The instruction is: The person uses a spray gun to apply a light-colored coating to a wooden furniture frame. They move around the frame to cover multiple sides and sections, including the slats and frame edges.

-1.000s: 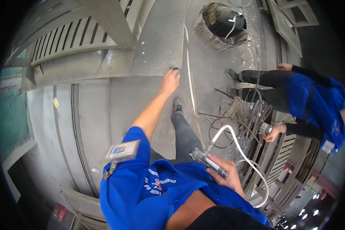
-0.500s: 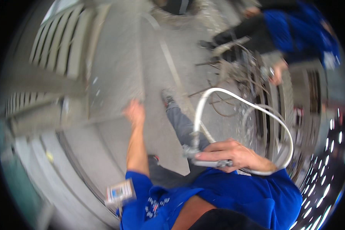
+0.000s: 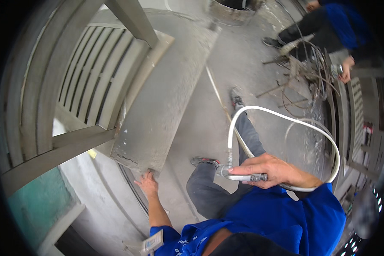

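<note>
My right hand (image 3: 271, 170) is wrapped round a metal spray gun (image 3: 239, 176), held in front of my body. A white hose (image 3: 281, 113) rises from the gun's fitting, loops to the right and comes back under my forearm. My left hand (image 3: 148, 186) is at the near end of a long grey board (image 3: 164, 98), its fingers curled against the edge and the thumb out to the side. On the board and to its left stands a slatted wooden piece of furniture (image 3: 96, 77), like a bench or chair, with an upright post and a lower rail.
A person in blue (image 3: 345, 27) at the far right holds a small metal thing near a heap of cables and rods (image 3: 305, 79). A round tub (image 3: 232, 15) stands at the far end. More slatted furniture (image 3: 356, 115) is at right. A pale strap or hose (image 3: 217, 91) crosses the floor.
The board and slatted furniture have swung round, bringing the furniture closer on the left. My left hand, blurred before, is now at the board's near end. The spray gun stays in my right hand.
</note>
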{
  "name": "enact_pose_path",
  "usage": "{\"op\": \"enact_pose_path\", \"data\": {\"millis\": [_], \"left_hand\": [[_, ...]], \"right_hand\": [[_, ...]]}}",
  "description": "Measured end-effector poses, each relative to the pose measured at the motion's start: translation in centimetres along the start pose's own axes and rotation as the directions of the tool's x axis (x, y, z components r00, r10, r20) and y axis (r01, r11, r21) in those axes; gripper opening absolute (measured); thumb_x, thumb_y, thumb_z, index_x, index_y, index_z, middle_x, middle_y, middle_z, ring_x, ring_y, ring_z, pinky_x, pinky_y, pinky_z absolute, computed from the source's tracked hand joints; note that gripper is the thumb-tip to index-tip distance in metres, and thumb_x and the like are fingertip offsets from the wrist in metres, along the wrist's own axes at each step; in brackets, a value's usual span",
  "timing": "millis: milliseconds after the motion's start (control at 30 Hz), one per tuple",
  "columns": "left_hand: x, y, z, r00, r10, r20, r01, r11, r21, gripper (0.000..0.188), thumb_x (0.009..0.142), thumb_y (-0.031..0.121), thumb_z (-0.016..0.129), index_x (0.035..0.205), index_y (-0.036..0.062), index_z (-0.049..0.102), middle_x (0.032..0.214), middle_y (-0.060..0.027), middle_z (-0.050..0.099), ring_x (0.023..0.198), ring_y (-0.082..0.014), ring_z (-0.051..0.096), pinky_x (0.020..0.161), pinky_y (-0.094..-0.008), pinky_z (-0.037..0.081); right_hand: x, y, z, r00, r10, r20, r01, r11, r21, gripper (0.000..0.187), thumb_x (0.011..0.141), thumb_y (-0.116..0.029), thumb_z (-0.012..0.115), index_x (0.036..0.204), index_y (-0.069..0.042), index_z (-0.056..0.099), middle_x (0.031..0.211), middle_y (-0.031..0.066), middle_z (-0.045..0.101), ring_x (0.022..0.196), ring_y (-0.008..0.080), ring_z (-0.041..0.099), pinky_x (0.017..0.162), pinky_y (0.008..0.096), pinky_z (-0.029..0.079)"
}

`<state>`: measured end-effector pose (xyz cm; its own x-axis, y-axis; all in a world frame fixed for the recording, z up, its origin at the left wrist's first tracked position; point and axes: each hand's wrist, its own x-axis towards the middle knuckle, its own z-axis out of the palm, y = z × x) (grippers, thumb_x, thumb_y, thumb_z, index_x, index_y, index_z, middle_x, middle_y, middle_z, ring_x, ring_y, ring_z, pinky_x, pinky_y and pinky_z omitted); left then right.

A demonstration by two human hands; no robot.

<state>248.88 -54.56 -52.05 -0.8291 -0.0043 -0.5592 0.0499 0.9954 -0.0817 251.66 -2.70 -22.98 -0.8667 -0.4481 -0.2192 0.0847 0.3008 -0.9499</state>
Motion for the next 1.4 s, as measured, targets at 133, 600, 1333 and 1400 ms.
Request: {"op": "enact_pose_path", "data": {"millis": [133, 600, 1333, 1400], "left_hand": [[1.8, 0.3, -5.3, 0.84, -0.533, 0.101, 0.509, 0.839, 0.194, 0.044, 0.095, 0.024, 0.063, 0.139, 0.0254, 0.062, 0.158, 0.0009, 0.046, 0.151, -0.0361, 0.032, 0.12, -0.0759, 0.009], [-1.9, 57.2, -11.8, 0.812, -0.282, 0.511, 0.566, 0.592, -0.574, 0.051, 0.093, 0.044, 0.065, 0.132, 0.0122, 0.069, 0.13, -0.0179, 0.07, 0.125, -0.033, 0.064, 0.108, -0.0368, 0.049], [25.4, 77.1, -48.0, 0.989, 0.035, 0.145, 0.026, 0.915, -0.402, 0.043, 0.095, 0.039, 0.065, 0.127, 0.0114, 0.072, 0.125, -0.0153, 0.072, 0.12, -0.0354, 0.066, 0.105, -0.0436, 0.051], [29.9, 80.6, -49.6, 0.992, 0.093, 0.091, -0.053, 0.928, -0.369, 0.045, 0.094, 0.038, 0.066, 0.131, 0.0119, 0.07, 0.124, -0.0157, 0.072, 0.119, -0.0354, 0.066, 0.104, -0.0442, 0.051]], "right_hand": [[1.7, 1.2, -12.4, 1.0, -0.026, -0.006, 0.026, 0.999, -0.039, 0.065, 0.085, -0.006, 0.074, 0.146, -0.022, 0.059, 0.107, 0.0116, 0.073, 0.086, 0.0328, 0.074, 0.077, 0.0401, 0.061], [-5.1, -1.4, -64.1, 0.953, -0.03, -0.3, -0.022, 0.986, -0.166, 0.047, 0.087, 0.002, 0.072, 0.133, -0.001, 0.066, 0.106, 0.0186, 0.073, 0.09, 0.025, 0.073, 0.081, 0.0326, 0.055], [-3.5, 6.9, -86.0, 0.759, -0.285, -0.585, 0.241, 0.958, -0.154, 0.054, 0.093, -0.001, 0.072, 0.144, 0.002, 0.056, 0.095, 0.0113, 0.073, 0.084, 0.0171, 0.071, 0.079, 0.029, 0.056], [-2.6, 7.1, -86.9, 0.74, -0.206, -0.64, 0.251, 0.968, -0.021, 0.056, 0.095, -0.005, 0.07, 0.147, 0.003, 0.052, 0.095, 0.0115, 0.072, 0.08, 0.0158, 0.07, 0.065, 0.0246, 0.054]]}}
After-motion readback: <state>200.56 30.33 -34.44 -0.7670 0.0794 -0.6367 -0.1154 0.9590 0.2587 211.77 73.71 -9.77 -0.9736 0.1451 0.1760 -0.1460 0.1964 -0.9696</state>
